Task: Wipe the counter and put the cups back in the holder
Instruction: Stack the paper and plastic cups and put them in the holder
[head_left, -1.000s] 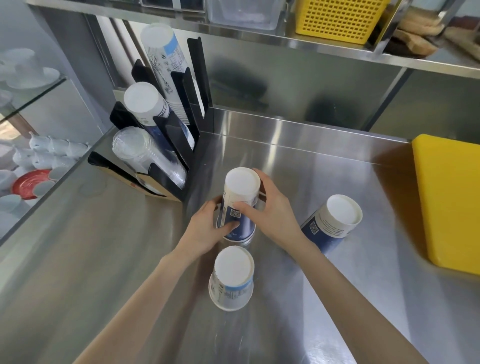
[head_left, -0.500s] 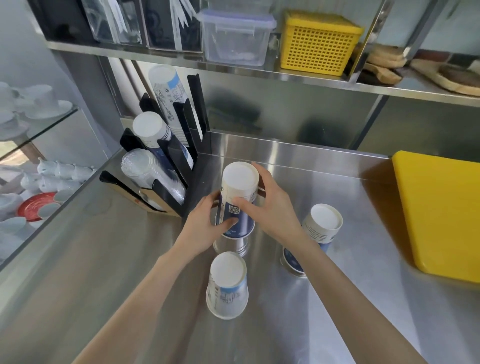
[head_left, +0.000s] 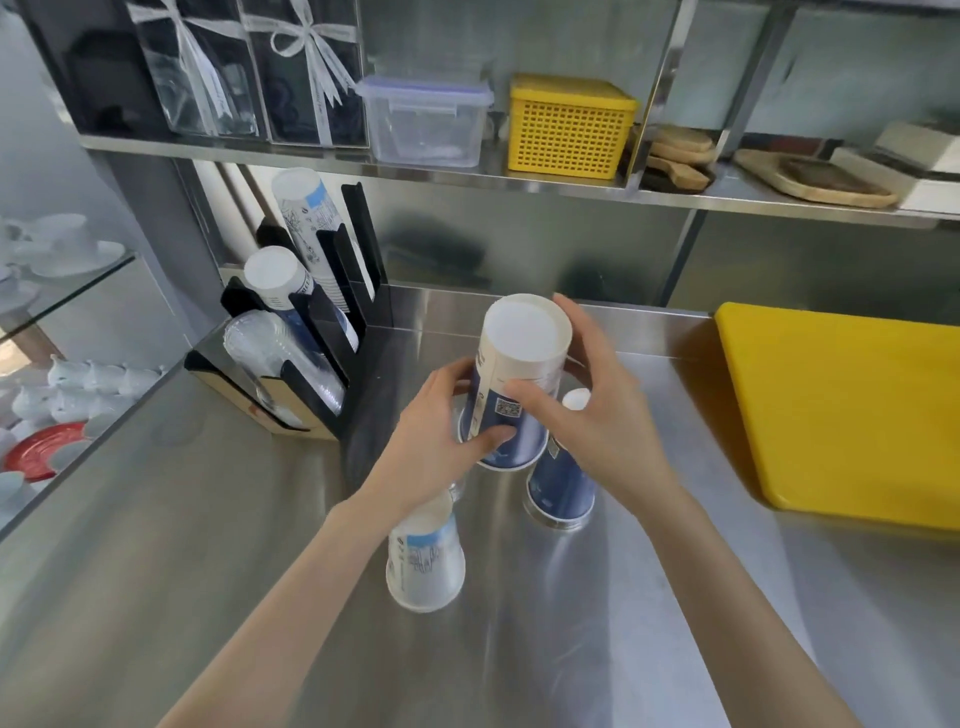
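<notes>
Both hands hold an upside-down stack of blue-and-white paper cups (head_left: 511, 384), lifted a little off the steel counter (head_left: 208, 545). My left hand (head_left: 441, 441) grips its lower left side and my right hand (head_left: 587, 410) wraps its right side. A second blue cup stack (head_left: 561, 483) stands upside down just right of it, partly hidden by my right hand. A white cup stack with light blue print (head_left: 426, 566) stands upside down nearer me. The black cup holder (head_left: 311, 353) at the back left carries several slanted cup stacks.
A yellow cutting board (head_left: 841, 415) lies at the right. The shelf above carries a clear tub (head_left: 426, 122), a yellow basket (head_left: 569, 124) and wooden boards (head_left: 815, 179). A glass case of white crockery (head_left: 67, 384) borders the counter's left edge.
The held cup stack has risen off the counter and come closer to the camera. The view has tilted up, showing more of the shelf.
</notes>
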